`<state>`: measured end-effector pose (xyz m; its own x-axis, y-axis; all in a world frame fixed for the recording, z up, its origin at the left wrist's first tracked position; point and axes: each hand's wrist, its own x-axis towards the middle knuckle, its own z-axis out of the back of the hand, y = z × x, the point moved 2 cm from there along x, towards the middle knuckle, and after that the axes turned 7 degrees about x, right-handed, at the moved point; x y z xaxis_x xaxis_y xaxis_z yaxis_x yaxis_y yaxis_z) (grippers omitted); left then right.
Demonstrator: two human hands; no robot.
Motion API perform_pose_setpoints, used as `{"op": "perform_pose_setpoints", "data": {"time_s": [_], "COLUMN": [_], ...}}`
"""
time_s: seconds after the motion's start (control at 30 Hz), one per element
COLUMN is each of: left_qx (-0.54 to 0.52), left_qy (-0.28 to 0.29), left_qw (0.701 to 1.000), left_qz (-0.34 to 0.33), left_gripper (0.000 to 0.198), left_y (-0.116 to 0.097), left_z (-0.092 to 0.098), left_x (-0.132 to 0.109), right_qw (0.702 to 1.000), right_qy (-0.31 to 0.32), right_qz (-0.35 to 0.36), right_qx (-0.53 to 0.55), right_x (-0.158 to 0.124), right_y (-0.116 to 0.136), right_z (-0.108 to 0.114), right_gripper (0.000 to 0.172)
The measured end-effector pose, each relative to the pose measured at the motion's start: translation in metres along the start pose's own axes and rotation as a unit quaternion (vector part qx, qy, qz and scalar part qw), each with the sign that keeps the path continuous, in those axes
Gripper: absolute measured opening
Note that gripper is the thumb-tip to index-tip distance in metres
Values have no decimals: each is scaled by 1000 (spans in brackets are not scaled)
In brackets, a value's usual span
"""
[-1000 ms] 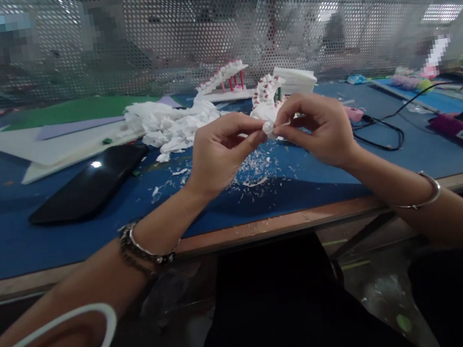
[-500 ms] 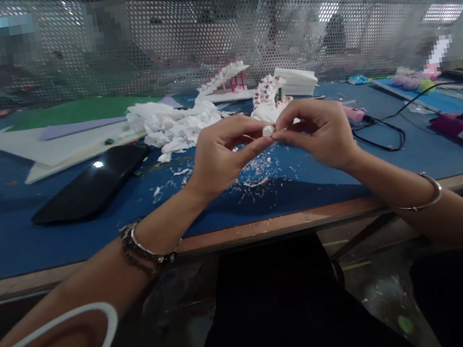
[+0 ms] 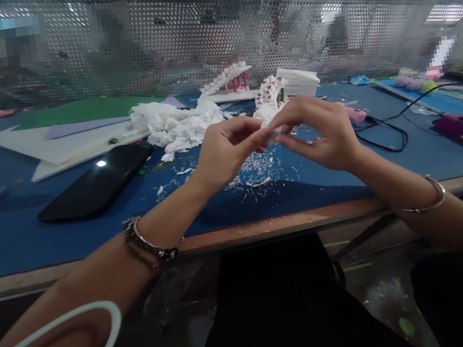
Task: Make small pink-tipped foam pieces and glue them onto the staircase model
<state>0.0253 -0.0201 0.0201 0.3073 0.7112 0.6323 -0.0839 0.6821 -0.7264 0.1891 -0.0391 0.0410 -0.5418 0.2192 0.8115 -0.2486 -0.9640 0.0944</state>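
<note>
Together, left hand (image 3: 220,155) and right hand (image 3: 324,132) pinch small white piece (image 3: 278,131).

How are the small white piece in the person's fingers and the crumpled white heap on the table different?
Size: the white piece is tiny, while the white heap is many times bigger.
Place: the white piece is held up between the fingers of the left hand and right hand; the white heap lies on the table.
View: fingers partly hide the white piece; the white heap shows mostly uncovered.
Shared: both are white.

Left hand (image 3: 225,150), right hand (image 3: 324,128), fingertips (image 3: 260,138) together
</note>
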Motion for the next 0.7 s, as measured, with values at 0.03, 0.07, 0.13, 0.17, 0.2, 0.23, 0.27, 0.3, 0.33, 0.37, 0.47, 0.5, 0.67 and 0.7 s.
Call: {"op": "perform_pose_setpoints", "data": {"time_s": [0.03, 0.07, 0.13, 0.17, 0.2, 0.23, 0.27, 0.3, 0.33, 0.37, 0.47, 0.5, 0.67, 0.7], "left_qx": [9, 20, 26, 20, 9, -5, -18, -27, -32, -32, -12, -6, -1, -6], "left_qy": [5, 8, 14, 17, 19, 22, 26, 30, 33, 36, 40, 42, 52, 55], "left_qw": [1000, 1000, 999, 999, 999, 999, 998, 998, 997, 997, 996, 996, 994, 994], "left_qz": [7, 13, 21, 28, 34, 41, 49, 56, 61, 66, 77, 79, 93, 93], "left_gripper": [21, 21, 22, 22, 22, 21, 20, 20, 20, 20, 24, 24, 23, 23], "left_y": [-1, -1, -1, 1, 2, 3, 5, 6, 6, 6, 3, 2, 0, 0], "left_z": [0, 0, 0, 1, 1, 1, 2, 2, 2, 2, 1, 0, -1, -1], "left_x": [0, 0, 0, 0, 0, 0, 0, 1, 1, 1, 0, -1, -2, -2], "right_qw": [1000, 999, 997, 997, 996, 994, 993, 991, 989, 987, 984, 983, 977, 976], "right_qy": [12, 19, 27, 29, 35, 41, 47, 52, 56, 58, 56, 57, 74, 73], "right_qz": [21, 37, 56, 62, 69, 76, 82, 88, 91, 94, 103, 104, 104, 105], "right_qx": [-13, -23, -40, -47, -55, -64, -75, -88, -102, -114, -136, -141, -173, -175], "right_x": [0, 0, 0, 0, 0, 0, 0, 0, 0, -1, -2, -3, -5, -5], "right_y": [0, -1, -2, -3, -3, -3, -2, -2, -2, -1, -1, -2, -4, -4], "right_z": [0, 0, 1, 2, 2, 3, 3, 3, 3, 3, 4, 4, 5, 5], "right_gripper": [14, 14, 15, 16, 17, 18, 19, 20, 21, 21, 19, 19, 18, 18]}}
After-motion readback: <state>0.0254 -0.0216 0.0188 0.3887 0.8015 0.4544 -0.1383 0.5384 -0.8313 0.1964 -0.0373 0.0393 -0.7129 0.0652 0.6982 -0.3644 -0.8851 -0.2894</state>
